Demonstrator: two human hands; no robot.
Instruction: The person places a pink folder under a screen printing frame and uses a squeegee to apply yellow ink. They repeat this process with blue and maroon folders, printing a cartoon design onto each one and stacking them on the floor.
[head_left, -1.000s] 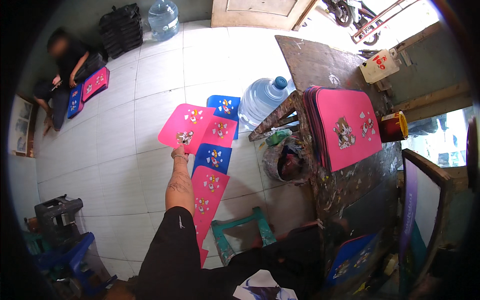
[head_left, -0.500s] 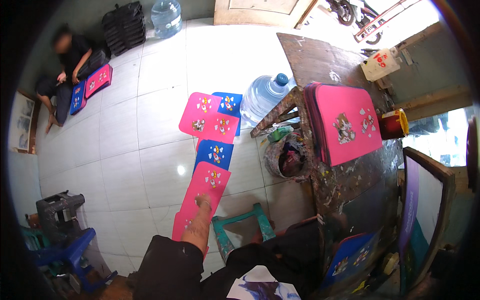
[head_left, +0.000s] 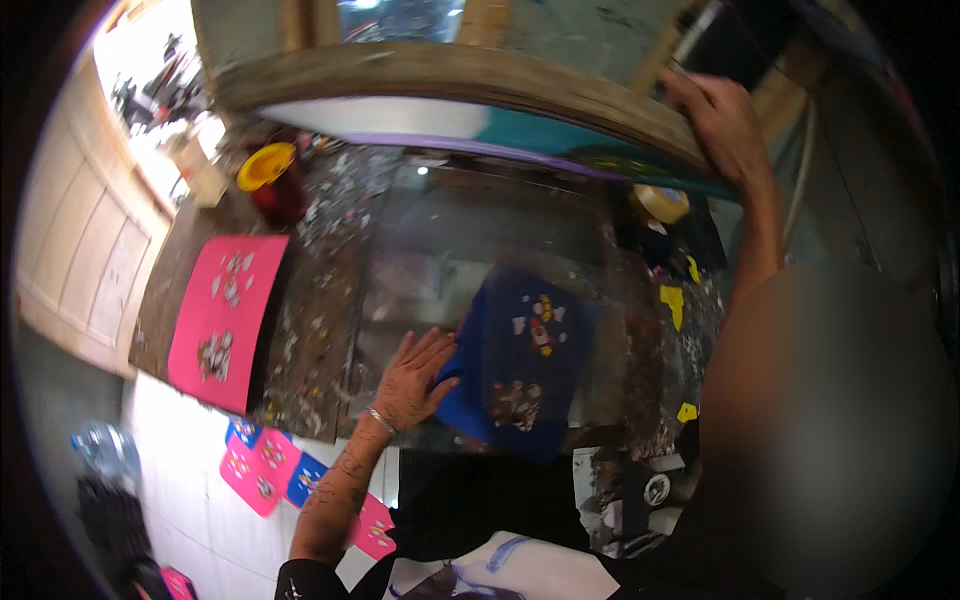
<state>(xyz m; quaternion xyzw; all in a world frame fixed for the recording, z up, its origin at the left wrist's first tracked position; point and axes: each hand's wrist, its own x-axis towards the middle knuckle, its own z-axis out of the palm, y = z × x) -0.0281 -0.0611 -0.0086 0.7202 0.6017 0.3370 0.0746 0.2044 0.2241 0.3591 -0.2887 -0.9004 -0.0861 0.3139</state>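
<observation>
1. One left hand (head_left: 408, 388), fingers loosely spread, touches the left edge of a blue sheet (head_left: 515, 350) lying on the table (head_left: 320, 300).
2. Pink sheet (head_left: 228, 310) rests farther left.
3. Right hand (head_left: 725, 122) curls around the right end of a raised wooden frame (head_left: 450, 75).

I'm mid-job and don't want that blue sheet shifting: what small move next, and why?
Probably curl the left hand onto the left edge of the blue sheet: its fingers are spread there, while the right hand is up at the wooden frame, so the left seems better placed to steady it.
</observation>
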